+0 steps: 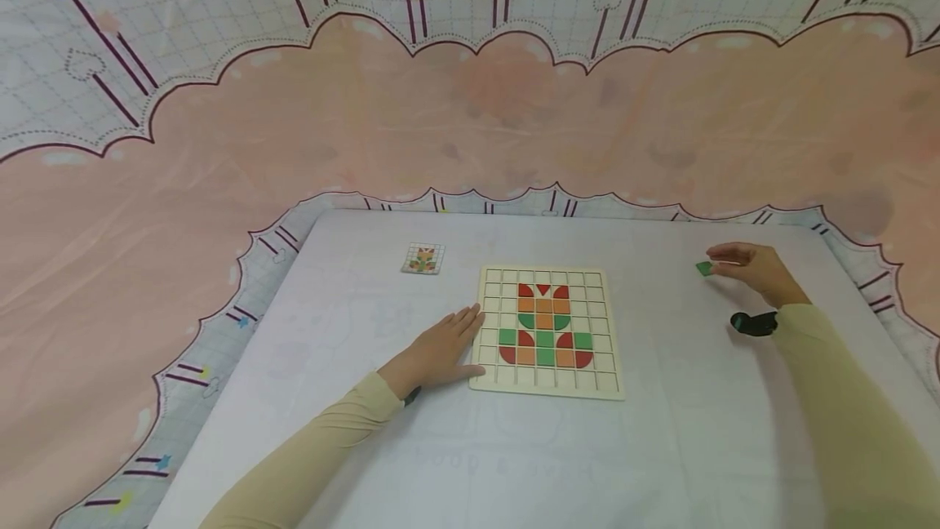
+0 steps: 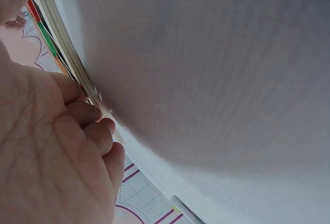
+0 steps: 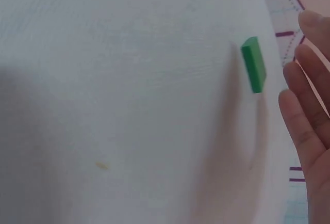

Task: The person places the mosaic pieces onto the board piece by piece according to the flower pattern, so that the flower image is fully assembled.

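Note:
A cream gridded board lies on the white table, holding red, orange and green pieces that form a figure. Against its left edge rests my left hand, fingers extended and thumb spread toward the near corner. In the left wrist view the fingertips touch the side of the board. Farther right, my right hand reaches to a small green piece. The right wrist view has this green piece on the table, apart from the loosely extended fingers.
A small pattern card showing a similar figure lies beyond the board's left corner. A black strap piece sits at the right wrist. Patterned peach and white cloth hangs behind the table.

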Tool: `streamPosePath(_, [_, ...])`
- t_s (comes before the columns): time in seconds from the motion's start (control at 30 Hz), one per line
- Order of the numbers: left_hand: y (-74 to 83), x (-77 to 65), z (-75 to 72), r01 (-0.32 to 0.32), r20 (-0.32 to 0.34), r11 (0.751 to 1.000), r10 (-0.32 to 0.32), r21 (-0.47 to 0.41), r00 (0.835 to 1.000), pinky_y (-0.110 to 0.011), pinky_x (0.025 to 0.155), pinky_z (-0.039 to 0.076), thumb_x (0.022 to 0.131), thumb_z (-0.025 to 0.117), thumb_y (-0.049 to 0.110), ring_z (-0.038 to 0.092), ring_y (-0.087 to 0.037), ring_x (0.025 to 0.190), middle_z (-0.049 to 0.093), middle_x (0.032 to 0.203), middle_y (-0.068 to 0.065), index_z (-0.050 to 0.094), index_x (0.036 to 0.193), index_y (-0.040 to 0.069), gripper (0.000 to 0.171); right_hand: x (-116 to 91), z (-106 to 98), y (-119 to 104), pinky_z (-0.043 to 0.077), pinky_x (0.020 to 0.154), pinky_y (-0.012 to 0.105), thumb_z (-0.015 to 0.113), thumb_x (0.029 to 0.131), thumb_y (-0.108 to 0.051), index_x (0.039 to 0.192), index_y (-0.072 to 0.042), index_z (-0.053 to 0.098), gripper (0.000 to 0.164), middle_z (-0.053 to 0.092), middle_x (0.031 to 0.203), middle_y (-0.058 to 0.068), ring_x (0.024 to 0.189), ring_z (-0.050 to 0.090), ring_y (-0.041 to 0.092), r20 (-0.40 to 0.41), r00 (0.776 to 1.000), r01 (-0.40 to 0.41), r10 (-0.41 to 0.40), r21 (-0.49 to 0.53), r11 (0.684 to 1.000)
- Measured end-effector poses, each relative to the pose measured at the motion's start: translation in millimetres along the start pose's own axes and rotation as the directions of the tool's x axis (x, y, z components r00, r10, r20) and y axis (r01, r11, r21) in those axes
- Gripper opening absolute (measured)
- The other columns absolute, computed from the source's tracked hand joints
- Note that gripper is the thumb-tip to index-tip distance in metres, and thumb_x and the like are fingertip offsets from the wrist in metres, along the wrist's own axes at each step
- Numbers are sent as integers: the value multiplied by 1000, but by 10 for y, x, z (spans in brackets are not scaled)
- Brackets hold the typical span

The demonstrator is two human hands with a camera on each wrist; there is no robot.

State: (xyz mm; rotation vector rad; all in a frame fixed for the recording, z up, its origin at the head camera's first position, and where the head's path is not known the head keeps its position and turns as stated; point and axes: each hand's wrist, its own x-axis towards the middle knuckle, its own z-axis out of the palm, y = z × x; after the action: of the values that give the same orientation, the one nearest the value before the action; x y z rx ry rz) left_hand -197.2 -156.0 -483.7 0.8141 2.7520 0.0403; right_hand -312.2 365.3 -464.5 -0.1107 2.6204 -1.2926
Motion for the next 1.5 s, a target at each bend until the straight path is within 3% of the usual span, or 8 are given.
streamPosePath(0.13, [6, 2, -6, -9, -7, 1000, 9, 2, 1000, -38, 120, 20, 90, 45, 61, 14, -23, 147, 11, 159, -11, 14, 151, 5, 88, 36, 35, 90, 31, 106, 61, 66, 86, -38, 135, 3, 43, 68, 48, 95, -39, 88, 46, -21, -10, 1000, -21, 22, 23, 999])
streamPosePath(0.2, [7, 4, -8, -10, -10, 1000, 10, 3, 1000, -38, 120, 20, 90, 45, 61, 14, -23, 147, 12, 159, -11, 15, 151, 5, 87, 56, 50, 122, 32, 107, 59, 67, 86, -40, 138, 2, 41, 71, 48, 102, -33, 102, 51, -7, -11, 999, -41, 42, 16, 999])
streamPosePath(0.3, [6, 6, -7, -7, -8, 1000, 7, 8, 1000, -38, 120, 19, 90, 45, 61, 13, -23, 147, 11, 159, -11, 14, 151, 6, 88, 88, 65, 153, 32, 108, 58, 67, 84, -43, 141, 0, 37, 77, 51, 125, -9, 126, 44, 25, 8, 997, -74, 74, -4, 997])
streamPosePath(0.4, [5, 7, -6, -6, -7, 1000, 7, 9, 1000, -38, 120, 19, 90, 45, 61, 13, -23, 147, 11, 159, -11, 14, 151, 5, 88, 116, 78, 157, 31, 109, 57, 66, 85, -43, 143, 1, 35, 79, 38, 144, 19, 135, 29, 43, 35, 995, -88, 89, -24, 996])
streamPosePath(0.47, [5, 5, -5, -7, -7, 1000, 8, 7, 1000, -38, 120, 20, 90, 46, 60, 14, -24, 147, 11, 159, -11, 14, 151, 5, 88, 125, 84, 155, 30, 109, 58, 65, 86, -43, 142, 2, 34, 78, 31, 147, 26, 135, 28, 45, 54, 994, -89, 91, -41, 995])
streamPosePath(0.63, [4, 8, 6, -7, -6, 1000, 7, 9, 1000, -38, 120, 20, 90, 46, 60, 14, -24, 147, 12, 159, -12, 15, 151, 5, 88, 107, 93, 135, 29, 108, 60, 61, 91, -34, 141, 3, 37, 66, 29, 148, 28, 132, 32, 45, 81, 992, -89, 95, -74, 993])
streamPosePath(1.13, [1, 16, 13, -3, -1, 1000, 3, 14, 1000, -38, 120, 19, 91, 45, 60, 13, -23, 147, 10, 159, -11, 13, 151, 5, 88, 88, 141, 123, 39, 102, 54, 64, 89, -24, 135, 3, 44, 57, 43, 135, 29, 121, 42, 41, 40, 996, -78, 85, -165, 983])
streamPosePath(1.5, [10, 9, 3, 0, 7, 1000, 0, 11, 1000, -38, 120, 19, 91, 44, 60, 13, -23, 147, 10, 159, -11, 13, 151, 6, 87, 136, 141, 106, 47, 88, 39, 65, 88, -19, 130, 8, 49, 52, 51, 122, 30, 111, 48, 39, 23, 998, -50, 57, -241, 969])
